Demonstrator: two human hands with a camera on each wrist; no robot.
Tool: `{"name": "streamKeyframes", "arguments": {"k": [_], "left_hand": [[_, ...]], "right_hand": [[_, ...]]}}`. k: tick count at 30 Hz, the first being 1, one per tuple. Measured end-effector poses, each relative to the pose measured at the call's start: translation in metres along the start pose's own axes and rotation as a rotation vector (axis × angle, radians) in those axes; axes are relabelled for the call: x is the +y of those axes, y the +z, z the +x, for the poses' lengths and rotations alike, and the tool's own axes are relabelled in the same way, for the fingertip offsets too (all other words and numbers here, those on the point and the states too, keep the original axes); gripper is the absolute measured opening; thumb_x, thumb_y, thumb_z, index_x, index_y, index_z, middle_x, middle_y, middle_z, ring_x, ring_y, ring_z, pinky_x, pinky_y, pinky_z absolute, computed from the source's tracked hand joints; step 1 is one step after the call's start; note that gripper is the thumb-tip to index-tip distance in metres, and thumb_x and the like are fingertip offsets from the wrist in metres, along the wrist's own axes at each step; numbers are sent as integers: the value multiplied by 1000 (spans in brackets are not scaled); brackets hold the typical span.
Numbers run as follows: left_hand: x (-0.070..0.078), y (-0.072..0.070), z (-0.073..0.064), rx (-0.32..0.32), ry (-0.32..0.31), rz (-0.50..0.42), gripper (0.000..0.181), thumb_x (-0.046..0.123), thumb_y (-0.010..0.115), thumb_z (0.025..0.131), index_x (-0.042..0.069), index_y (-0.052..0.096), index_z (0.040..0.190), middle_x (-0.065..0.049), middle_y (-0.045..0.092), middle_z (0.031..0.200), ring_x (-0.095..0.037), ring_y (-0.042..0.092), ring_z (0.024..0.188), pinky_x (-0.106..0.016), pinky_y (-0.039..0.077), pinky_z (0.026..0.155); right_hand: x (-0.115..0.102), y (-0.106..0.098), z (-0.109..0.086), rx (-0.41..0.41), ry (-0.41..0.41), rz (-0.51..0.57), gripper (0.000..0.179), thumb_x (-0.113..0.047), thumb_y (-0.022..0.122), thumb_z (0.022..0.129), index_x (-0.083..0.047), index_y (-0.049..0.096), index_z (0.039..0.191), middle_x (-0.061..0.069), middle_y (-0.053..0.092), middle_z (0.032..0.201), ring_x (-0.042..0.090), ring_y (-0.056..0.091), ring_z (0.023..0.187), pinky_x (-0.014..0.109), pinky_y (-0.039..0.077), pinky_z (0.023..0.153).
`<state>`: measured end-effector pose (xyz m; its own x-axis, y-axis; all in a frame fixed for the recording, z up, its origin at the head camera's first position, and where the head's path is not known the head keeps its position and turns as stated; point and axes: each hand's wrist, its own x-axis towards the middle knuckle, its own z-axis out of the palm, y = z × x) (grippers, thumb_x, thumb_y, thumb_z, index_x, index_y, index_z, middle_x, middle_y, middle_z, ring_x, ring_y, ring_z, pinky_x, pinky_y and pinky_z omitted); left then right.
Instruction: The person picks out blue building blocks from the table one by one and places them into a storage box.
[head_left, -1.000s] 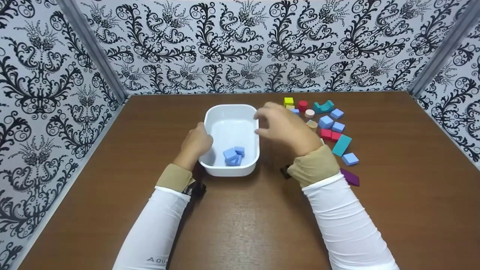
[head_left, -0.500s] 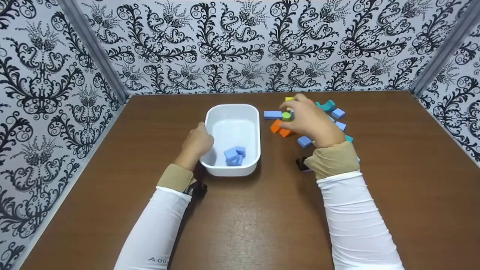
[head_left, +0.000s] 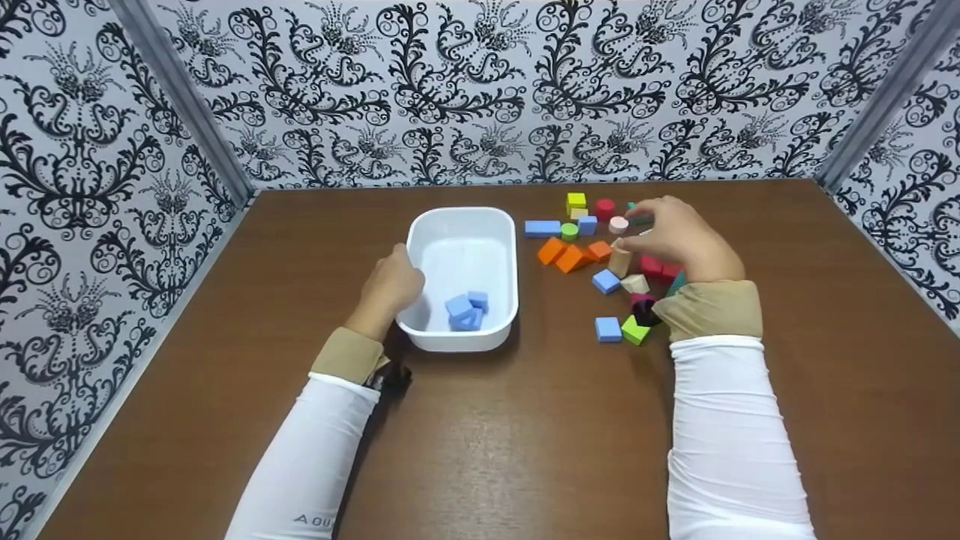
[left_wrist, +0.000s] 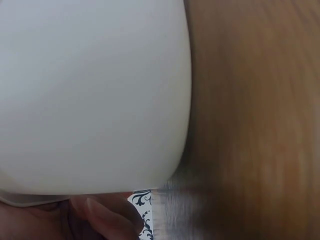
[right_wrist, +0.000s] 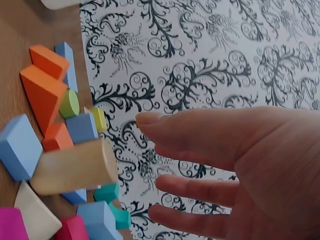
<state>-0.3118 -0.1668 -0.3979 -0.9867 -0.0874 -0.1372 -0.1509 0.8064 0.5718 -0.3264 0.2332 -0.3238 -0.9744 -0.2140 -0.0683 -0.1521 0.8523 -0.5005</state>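
Right fingers (right_wrist: 200,189) hover near 1 cylinder (right_wrist: 75,168) (tan); left fingers (left_wrist: 109,219) seemingly grip tub (head_left: 459,342).

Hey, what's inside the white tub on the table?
A few blue blocks lie heaped at the near end of the tub. They overlap, so anything beneath them is hidden, and their exact number is unclear. The left hand grips the tub's side.
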Motion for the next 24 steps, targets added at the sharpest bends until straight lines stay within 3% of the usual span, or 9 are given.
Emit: {"name": "streamKeyframes", "arguments": {"k": [6,20,24], "left_hand": [[-1,0,0,6,-7,-8,64,16,40,105,-3,27,164,-29,49,156,-42,56,137,-57,48,110],[-1,0,1,5,-2,-4,62,16,40,104,-3,30,163,-29,53,152,-42,59,133,-58,50,107],[-2,1,1,14,12,-10,62,16,40,103,-2,32,162,-29,56,149,-44,60,131,-58,52,103]], "right_hand": [[14,0,2,-2,23,39,63,-34,76,97,5,58,144,32,55,145,48,50,132,64,41,112],[54,1,-1,11,189,91,61,-21,66,99,7,49,151,36,52,146,51,49,131,63,44,110],[61,3,1,-37,225,92,62,-14,60,100,8,43,155,37,45,152,52,44,134,64,41,112]]}}
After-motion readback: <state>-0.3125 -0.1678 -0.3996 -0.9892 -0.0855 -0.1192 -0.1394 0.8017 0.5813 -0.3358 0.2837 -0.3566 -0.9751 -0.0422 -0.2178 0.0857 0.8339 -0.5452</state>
